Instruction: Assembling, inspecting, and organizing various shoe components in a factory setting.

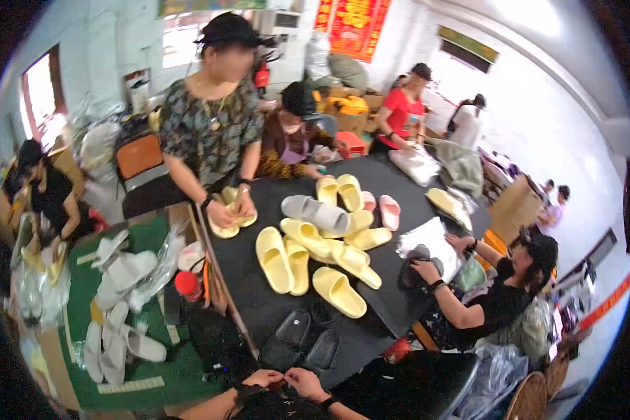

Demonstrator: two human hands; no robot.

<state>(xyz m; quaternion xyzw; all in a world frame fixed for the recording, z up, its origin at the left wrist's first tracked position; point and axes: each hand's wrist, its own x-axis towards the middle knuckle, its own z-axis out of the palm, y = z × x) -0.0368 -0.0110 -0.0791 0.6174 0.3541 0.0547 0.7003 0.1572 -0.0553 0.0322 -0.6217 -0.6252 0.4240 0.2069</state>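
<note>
Both hands, left hand (262, 379) and right hand (302, 381), pinch closed on a small dark item, identity unclear, at the near desk (259, 301) edge; black slippers (301, 339) just beyond, yellow slippers (308, 262) piled unsorted mid-desk.

Left hand (262, 379) and right hand (302, 381) meet beside black slippers (302, 341).

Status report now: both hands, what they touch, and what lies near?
Left hand and right hand pinching something small, unclear. Black slippers just ahead on black table. Yellow slippers beyond.
</note>
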